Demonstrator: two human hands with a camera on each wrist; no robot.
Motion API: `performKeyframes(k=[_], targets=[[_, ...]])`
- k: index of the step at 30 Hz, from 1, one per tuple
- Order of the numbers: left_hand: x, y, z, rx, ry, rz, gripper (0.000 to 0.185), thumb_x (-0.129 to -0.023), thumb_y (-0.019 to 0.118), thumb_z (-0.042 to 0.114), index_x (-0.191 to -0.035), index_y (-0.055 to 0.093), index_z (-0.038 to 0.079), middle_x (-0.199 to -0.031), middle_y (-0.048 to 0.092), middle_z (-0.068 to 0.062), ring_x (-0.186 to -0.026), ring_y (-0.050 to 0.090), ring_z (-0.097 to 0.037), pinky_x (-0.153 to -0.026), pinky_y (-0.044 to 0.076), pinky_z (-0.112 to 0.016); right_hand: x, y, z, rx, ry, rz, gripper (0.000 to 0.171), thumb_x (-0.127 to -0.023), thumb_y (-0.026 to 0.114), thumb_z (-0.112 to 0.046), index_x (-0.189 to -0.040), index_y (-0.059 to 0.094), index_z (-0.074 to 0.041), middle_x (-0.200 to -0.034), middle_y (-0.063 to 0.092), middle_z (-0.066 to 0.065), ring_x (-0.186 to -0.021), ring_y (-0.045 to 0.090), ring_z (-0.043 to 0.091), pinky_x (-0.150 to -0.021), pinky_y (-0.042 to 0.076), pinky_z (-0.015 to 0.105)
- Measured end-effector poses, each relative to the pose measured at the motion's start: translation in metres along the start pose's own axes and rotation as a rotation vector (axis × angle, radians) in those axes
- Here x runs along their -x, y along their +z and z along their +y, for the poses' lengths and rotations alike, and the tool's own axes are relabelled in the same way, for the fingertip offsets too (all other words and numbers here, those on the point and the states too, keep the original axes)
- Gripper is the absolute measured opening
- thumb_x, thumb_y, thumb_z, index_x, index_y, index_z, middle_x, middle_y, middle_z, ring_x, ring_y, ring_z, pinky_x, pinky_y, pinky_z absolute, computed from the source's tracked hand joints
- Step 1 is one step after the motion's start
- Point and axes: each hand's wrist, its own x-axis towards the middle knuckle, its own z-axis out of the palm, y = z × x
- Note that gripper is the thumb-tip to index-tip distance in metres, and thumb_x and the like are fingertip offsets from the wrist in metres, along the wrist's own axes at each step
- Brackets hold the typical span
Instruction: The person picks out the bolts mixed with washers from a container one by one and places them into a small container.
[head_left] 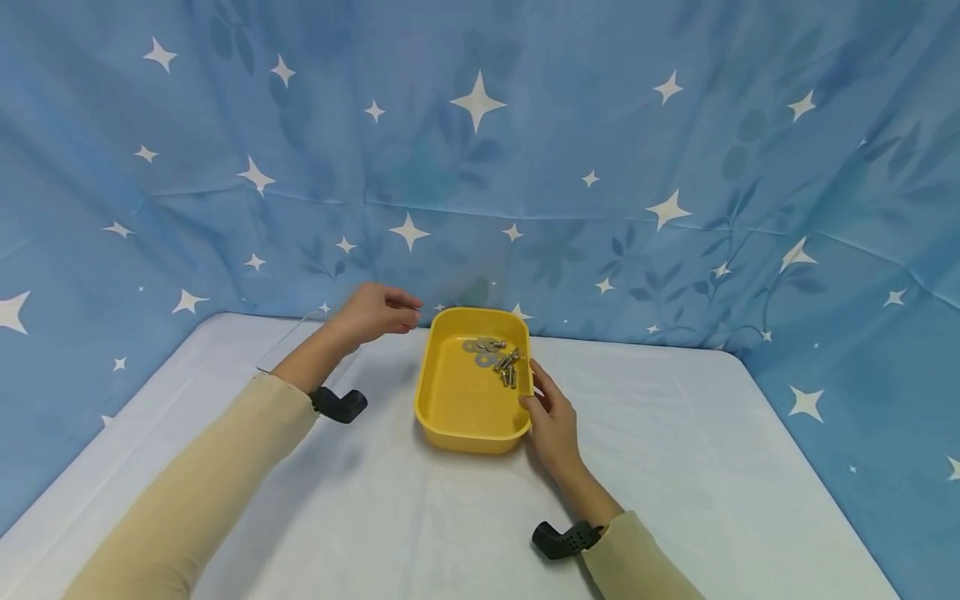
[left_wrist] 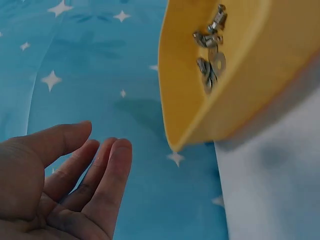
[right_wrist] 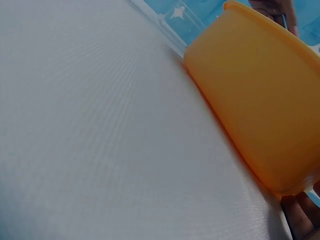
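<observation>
Yellow tray [head_left: 471, 417]: on white worktop [head_left: 675, 467], right rim gripped by right hand [head_left: 553, 421], thumb over the edge. Bolts and washers [head_left: 495, 357] at far end, beyond fingertips. Left hand [head_left: 372, 312]: raised beside far-left corner, fingers relaxed, holding nothing. Best steadied level, avoiding spills.

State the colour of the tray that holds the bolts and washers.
The tray is plain yellow, shown best in the head view.
</observation>
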Motion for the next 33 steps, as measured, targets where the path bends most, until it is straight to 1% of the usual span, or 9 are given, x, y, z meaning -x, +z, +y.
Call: performKeyframes(k=[2, 6, 10, 13, 16, 22, 27, 29, 33], targets=[[-0.006, 0.01, 0.009, 0.004, 0.01, -0.037, 0.037, -0.098, 0.066, 0.017, -0.133, 0.064, 0.003, -0.13, 0.065, -0.018, -0.119, 0.067, -0.033, -0.098, 0.06, -0.036, 0.0, -0.001, 0.0, 0.001, 0.001, 0.003, 0.06, -0.098, 0.054, -0.008, -0.155, 0.043, -0.021, -0.153, 0.052, 0.012, -0.136, 0.056, 0.032, -0.108, 0.052, 0.049], [-0.019, 0.029, 0.024, 0.019, 0.012, -0.086, 0.039, -0.097, 0.067, 0.014, -0.133, 0.064, 0.001, -0.127, 0.067, -0.018, -0.118, 0.067, -0.033, -0.098, 0.06, -0.037, -0.001, -0.003, 0.002, 0.003, 0.009, 0.008, 0.059, -0.098, 0.054, -0.008, -0.154, 0.044, -0.022, -0.153, 0.052, 0.011, -0.137, 0.056, 0.031, -0.108, 0.052, 0.049], [-0.029, 0.046, 0.035, 0.032, 0.02, -0.129, 0.038, -0.096, 0.067, 0.011, -0.133, 0.065, -0.001, -0.127, 0.068, -0.021, -0.118, 0.067, -0.035, -0.098, 0.06, -0.037, -0.002, -0.003, 0.004, 0.003, 0.012, 0.009, 0.059, -0.098, 0.054, -0.007, -0.154, 0.044, -0.022, -0.152, 0.052, 0.012, -0.136, 0.056, 0.032, -0.109, 0.052, 0.049], [-0.036, 0.057, 0.04, 0.014, 0.03, -0.151, 0.037, -0.096, 0.067, 0.012, -0.131, 0.066, 0.0, -0.128, 0.068, -0.02, -0.115, 0.069, -0.034, -0.097, 0.06, -0.036, -0.002, -0.003, 0.005, -0.005, 0.013, 0.008, 0.059, -0.098, 0.054, -0.007, -0.154, 0.044, -0.021, -0.153, 0.052, 0.012, -0.135, 0.057, 0.032, -0.108, 0.052, 0.049], [-0.043, 0.069, 0.043, -0.008, 0.039, -0.166, 0.036, -0.096, 0.068, 0.013, -0.13, 0.067, 0.0, -0.128, 0.069, -0.018, -0.113, 0.07, -0.033, -0.097, 0.06, -0.036, -0.002, -0.002, 0.003, -0.007, 0.012, 0.012, 0.058, -0.097, 0.055, -0.006, -0.153, 0.045, -0.02, -0.152, 0.052, 0.013, -0.134, 0.058, 0.033, -0.108, 0.052, 0.048], [-0.057, 0.092, 0.047, -0.018, 0.061, -0.186, 0.034, -0.096, 0.068, 0.011, -0.128, 0.068, -0.001, -0.124, 0.071, -0.019, -0.109, 0.071, -0.032, -0.099, 0.059, -0.04, -0.002, -0.002, 0.002, -0.006, -0.006, 0.022, 0.058, -0.097, 0.055, -0.006, -0.153, 0.047, -0.018, -0.151, 0.053, 0.014, -0.132, 0.06, 0.034, -0.107, 0.053, 0.048], [-0.065, 0.105, 0.049, 0.004, 0.041, -0.204, 0.032, -0.097, 0.067, 0.009, -0.127, 0.069, -0.001, -0.127, 0.069, -0.019, -0.108, 0.071, -0.031, -0.1, 0.058, -0.042, -0.002, 0.0, 0.003, 0.001, 0.002, 0.013, 0.058, -0.097, 0.055, -0.007, -0.153, 0.047, -0.019, -0.151, 0.054, 0.013, -0.13, 0.061, 0.033, -0.106, 0.054, 0.047], [-0.067, 0.108, 0.05, 0.025, 0.027, -0.215, 0.031, -0.097, 0.066, 0.009, -0.127, 0.068, -0.001, -0.129, 0.067, -0.019, -0.109, 0.071, -0.033, -0.102, 0.057, -0.044, -0.001, 0.0, 0.004, 0.001, 0.002, 0.014, 0.058, -0.097, 0.055, -0.006, -0.153, 0.047, -0.019, -0.15, 0.055, 0.013, -0.13, 0.061, 0.034, -0.106, 0.054, 0.047], [-0.072, 0.114, 0.05, 0.048, 0.002, -0.219, 0.03, -0.098, 0.065, 0.008, -0.126, 0.069, -0.002, -0.13, 0.065, -0.019, -0.109, 0.071, -0.033, -0.103, 0.057, -0.044, -0.001, -0.001, 0.004, -0.007, -0.006, 0.019, 0.058, -0.097, 0.055, -0.005, -0.152, 0.047, -0.019, -0.148, 0.056, 0.014, -0.129, 0.062, 0.033, -0.105, 0.055, 0.047]])
